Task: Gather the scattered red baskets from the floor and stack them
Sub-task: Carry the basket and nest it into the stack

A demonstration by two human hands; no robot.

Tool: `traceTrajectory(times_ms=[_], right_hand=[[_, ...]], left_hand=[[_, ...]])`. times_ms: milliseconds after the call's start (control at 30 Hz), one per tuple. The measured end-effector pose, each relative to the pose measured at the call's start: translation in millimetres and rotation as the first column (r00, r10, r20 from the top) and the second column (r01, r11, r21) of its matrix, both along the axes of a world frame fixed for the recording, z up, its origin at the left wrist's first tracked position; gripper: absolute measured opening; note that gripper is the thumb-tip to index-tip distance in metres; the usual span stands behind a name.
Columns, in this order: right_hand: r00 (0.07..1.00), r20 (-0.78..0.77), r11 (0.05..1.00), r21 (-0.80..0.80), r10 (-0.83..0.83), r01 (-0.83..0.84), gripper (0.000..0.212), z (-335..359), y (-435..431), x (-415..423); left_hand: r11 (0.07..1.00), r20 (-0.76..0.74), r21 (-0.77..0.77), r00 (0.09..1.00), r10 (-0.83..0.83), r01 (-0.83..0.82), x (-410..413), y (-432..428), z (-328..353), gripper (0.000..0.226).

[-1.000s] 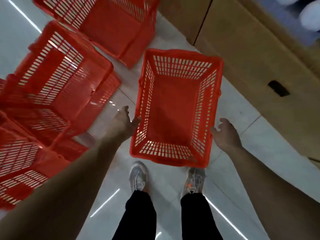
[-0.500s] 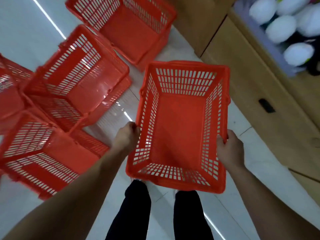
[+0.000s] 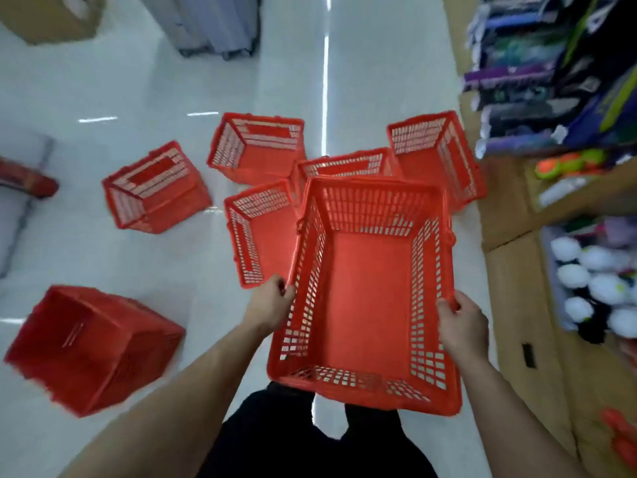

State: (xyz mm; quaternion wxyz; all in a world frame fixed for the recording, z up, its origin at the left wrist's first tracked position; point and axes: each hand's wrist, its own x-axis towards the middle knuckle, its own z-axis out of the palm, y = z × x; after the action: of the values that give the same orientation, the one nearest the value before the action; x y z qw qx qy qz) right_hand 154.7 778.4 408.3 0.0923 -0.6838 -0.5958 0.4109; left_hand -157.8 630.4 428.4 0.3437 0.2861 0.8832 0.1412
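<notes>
Basket [image 3: 367, 305], a second ago standing on the floor [image 3: 138, 81] between spread grips, is now lifted: left grip [image 3: 270, 303] and right grip [image 3: 463, 326] each curl round a side rim. Other baskets [image 3: 260, 232] lie ahead and left of the grips, so stacking can begin.

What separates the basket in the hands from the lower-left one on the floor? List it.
The held basket is up off the floor, gripped at its long rims by the left hand and right hand; the lower-left basket lies on the floor, untouched. The held basket's opening faces the camera, showing its inside; the lower-left basket is tipped over, showing its outside. Both are red plastic.
</notes>
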Motion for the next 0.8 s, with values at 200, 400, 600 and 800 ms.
traceTrajectory(times_ms=[200,400,600,800], right_hand=[[0.940,-0.013,0.937,0.080,0.342,-0.340,0.023,63.1,-31.6,-121.3],[0.755,-0.052,0.752,0.164,0.653,-0.639,0.020,102.8,-111.6,-257.7],[0.532,-0.048,0.530,0.210,0.845,-0.822,0.021,132.5,-233.2,-376.3],[0.391,-0.044,0.390,0.240,0.919,-0.889,0.024,143.8,-338.7,-458.7]], left_hand=[[0.934,-0.072,0.059,0.932,0.355,-0.352,-48.2,-133.5,61.0,0.025],[0.768,-0.080,0.149,0.766,0.638,-0.623,-88.9,-282.8,89.2,0.017],[0.562,-0.032,0.229,0.571,0.821,-0.795,-117.3,-433.0,108.0,0.023],[0.456,-0.069,0.255,0.454,0.888,-0.853,-144.2,-540.9,120.4,0.017]])
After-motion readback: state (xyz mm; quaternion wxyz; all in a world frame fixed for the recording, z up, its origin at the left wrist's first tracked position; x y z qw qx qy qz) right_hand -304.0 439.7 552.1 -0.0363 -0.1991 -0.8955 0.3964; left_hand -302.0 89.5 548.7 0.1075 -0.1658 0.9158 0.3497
